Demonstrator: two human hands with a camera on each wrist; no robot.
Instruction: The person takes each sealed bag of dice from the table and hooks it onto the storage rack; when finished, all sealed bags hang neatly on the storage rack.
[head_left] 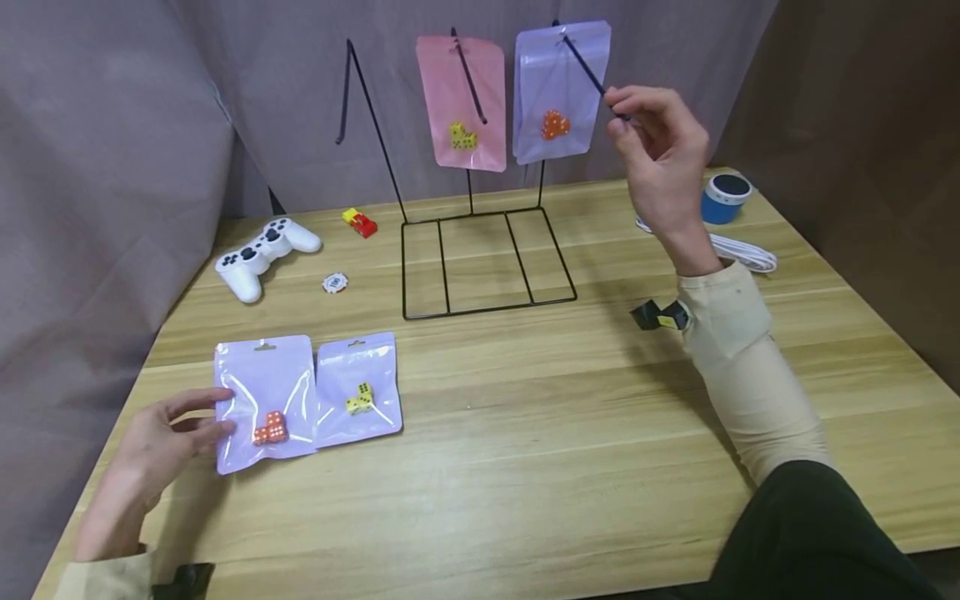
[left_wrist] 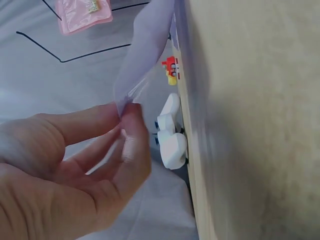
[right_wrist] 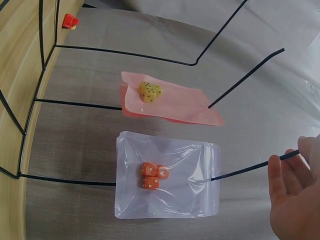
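A: The head view looks forward and down over the wooden table [head_left: 525, 433], taking in the wire rack [head_left: 480, 258] and the curtain behind.

B: And the wrists?

A: The left wrist view sits close beside the left hand [left_wrist: 65, 170], rolled sideways along the table edge [left_wrist: 187, 150]; it's blurred, so probably very near. The right wrist view looks past the right hand [right_wrist: 295, 200] at the rack [right_wrist: 30, 100].

B: Shared?

A: All three catch the pink pouch [head_left: 461, 104] [left_wrist: 82, 12] [right_wrist: 170, 102].
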